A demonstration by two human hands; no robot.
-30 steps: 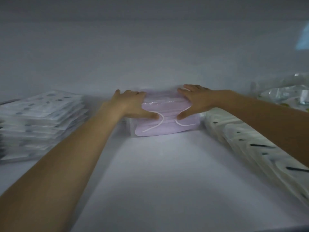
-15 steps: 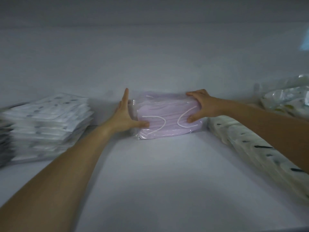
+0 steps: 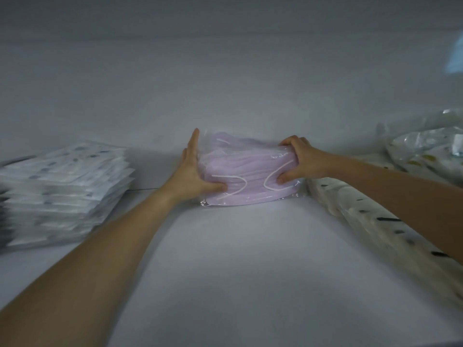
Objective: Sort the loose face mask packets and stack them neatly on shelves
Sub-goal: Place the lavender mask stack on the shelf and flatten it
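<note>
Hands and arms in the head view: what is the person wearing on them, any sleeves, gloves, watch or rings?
Nothing worn shows. The left hand and right hand are ungloved, with no ring visible in this dim picture. The left forearm and right forearm are bare to the frame edge: no sleeve, cuff, watch or bracelet.

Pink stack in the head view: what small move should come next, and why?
Probably press both sides inward to square the pink stack before release. The left hand lies flat against its left side, the right hand grips its right end, and it rests on the shelf, yet its layers look uneven.
</note>
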